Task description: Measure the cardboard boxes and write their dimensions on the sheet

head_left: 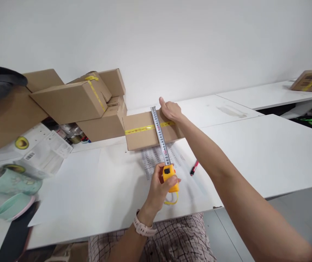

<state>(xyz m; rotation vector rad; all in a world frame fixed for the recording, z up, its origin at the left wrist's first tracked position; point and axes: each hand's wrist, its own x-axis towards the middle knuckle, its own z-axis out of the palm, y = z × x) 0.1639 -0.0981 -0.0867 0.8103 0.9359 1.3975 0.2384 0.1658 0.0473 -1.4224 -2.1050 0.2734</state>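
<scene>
My left hand [158,187], with a pink watch on the wrist, grips a yellow tape measure [174,186] near the table's front side. Its metal blade [160,135] is pulled out and lies across the top of a small cardboard box [141,139], reaching the far edge. Yellow tape runs along the box's top. At the far right part of the box, my right hand [171,110] holds its edge, thumb raised beside the blade's end; some fingers are hidden. Under the box's near side lies a printed sheet [147,163].
A red and black pen [194,168] lies right of the tape measure. Stacked cardboard boxes [68,102] stand at the back left. A mint bottle [16,182] and a mint bowl [12,206] are at the left. Another taped box [310,80] sits far right.
</scene>
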